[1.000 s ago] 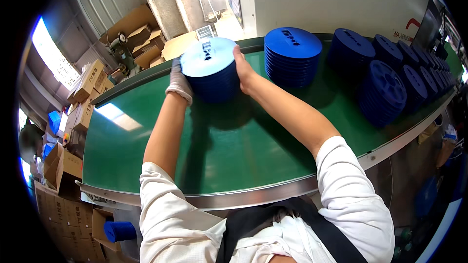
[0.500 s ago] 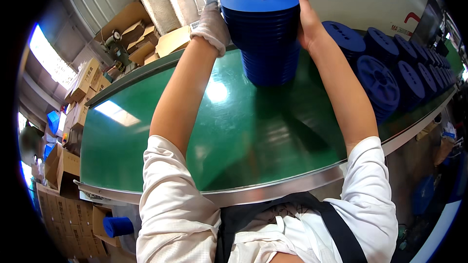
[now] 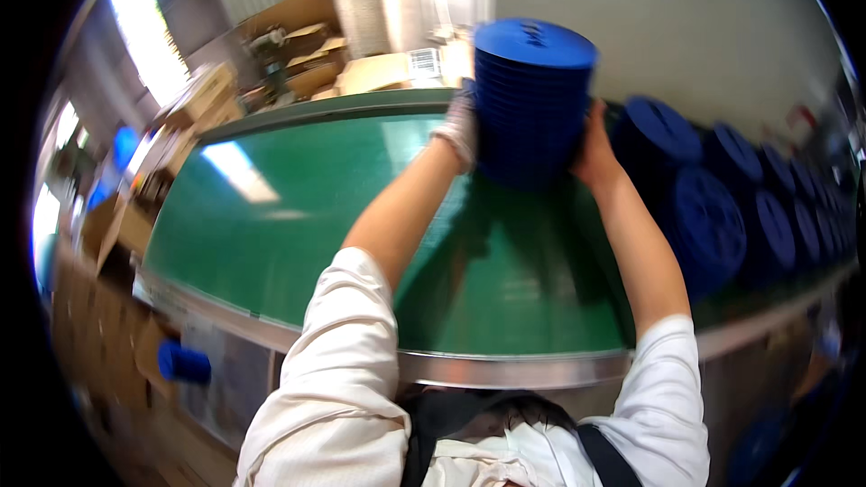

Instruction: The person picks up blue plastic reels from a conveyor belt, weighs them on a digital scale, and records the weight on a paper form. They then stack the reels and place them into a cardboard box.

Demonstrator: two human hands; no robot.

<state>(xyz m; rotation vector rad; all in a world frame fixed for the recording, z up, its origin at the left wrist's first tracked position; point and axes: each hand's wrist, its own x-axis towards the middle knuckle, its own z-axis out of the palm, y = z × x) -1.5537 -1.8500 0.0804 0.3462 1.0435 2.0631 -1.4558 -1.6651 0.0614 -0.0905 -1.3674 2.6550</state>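
On the far part of the green table [image 3: 334, 216] stands a tall stack of round blue plastic discs [image 3: 532, 108] with slots in the top one. My left hand [image 3: 462, 129], in a pale glove, presses against its left side. From the right side my bare right hand [image 3: 593, 149] grips it too, fingers partly hidden behind the stack. The stack looks upright, and its lower end lies in shadow near the tabletop. I cannot tell whether it touches the table.
Several more blue disc stacks [image 3: 708, 225] line the table's right side, close to my right forearm. Beyond the far rim are open cardboard boxes [image 3: 311, 59]. Cartons [image 3: 99, 334] stand at the left, with a blue cylinder [image 3: 184, 362] near them. The table's metal edge [image 3: 514, 370] runs before me.
The upper discs I held have come down onto the lower ones, and the two now look like one stack. My hands sit lower along its sides. The view has swung left and blurred.
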